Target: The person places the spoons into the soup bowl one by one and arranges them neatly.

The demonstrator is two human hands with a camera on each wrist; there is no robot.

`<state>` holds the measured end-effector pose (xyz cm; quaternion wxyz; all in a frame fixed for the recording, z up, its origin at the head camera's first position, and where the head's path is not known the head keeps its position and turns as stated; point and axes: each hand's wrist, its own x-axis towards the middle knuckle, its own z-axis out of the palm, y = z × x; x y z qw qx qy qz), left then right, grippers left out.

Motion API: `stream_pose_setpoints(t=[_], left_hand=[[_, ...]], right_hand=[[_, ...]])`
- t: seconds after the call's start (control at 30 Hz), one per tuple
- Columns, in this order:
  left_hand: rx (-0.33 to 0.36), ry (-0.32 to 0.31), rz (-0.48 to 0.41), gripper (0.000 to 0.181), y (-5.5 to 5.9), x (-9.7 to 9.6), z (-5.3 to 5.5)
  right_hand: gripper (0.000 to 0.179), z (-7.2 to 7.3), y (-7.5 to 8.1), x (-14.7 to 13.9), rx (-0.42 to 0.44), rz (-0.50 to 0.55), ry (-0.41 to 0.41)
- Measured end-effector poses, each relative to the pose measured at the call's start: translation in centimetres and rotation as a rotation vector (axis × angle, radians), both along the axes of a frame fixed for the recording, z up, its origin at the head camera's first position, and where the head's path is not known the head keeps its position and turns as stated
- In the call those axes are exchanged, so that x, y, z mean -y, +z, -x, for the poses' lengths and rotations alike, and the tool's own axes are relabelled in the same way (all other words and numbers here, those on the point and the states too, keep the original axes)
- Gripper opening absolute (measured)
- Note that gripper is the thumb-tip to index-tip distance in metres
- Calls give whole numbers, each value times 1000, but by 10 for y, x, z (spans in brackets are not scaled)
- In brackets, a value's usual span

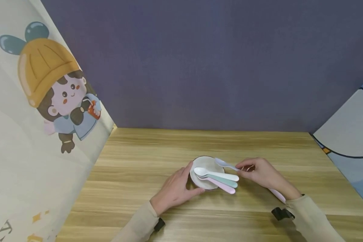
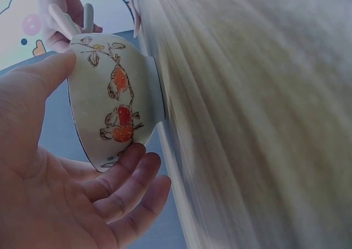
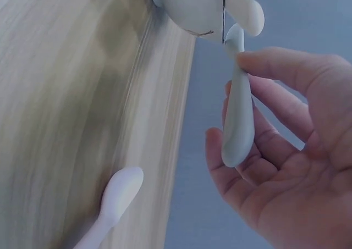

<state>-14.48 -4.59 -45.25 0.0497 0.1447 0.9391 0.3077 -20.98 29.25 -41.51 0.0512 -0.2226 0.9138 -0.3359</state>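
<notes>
A white bowl point(image 1: 207, 185) with a dark rim stands on the wooden table. My left hand point(image 1: 176, 190) holds it from the left, thumb and fingers against its side; the left wrist view shows orange and red fruit painted on the bowl point(image 2: 93, 111). A white spoon point(image 1: 227, 176), a green spoon point(image 1: 231, 183) and a pink spoon point(image 1: 227, 189) lean in it, handles out to the right. Right of the bowl, my right hand point(image 1: 261, 171) pinches a pale lavender spoon point(image 1: 222, 162) by its handle, the scoop end at the bowl's rim.
Another pink spoon point(image 1: 278, 195) lies on the table point(image 1: 133, 174), partly hidden under the right forearm; its scoop end point(image 3: 122, 191) shows in the right wrist view. A dark purple-grey panel point(image 1: 199, 67) rises behind the table. Cartoon-printed walls point(image 1: 12, 111) stand at both sides.
</notes>
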Motion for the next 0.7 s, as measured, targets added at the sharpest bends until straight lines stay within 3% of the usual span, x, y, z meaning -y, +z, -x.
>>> stream_pose_setpoints(t=[0.2, 0.5, 0.7], left_hand=[[-5, 65, -7, 109, 3, -21, 25], [-15, 64, -7, 108, 0, -22, 26], [3, 56, -9, 109, 2, -18, 21]], right_hand=[[15, 49, 11, -10, 12, -34, 87], [15, 51, 13, 0, 35, -18, 121], [16, 42, 16, 7, 45, -22, 124]])
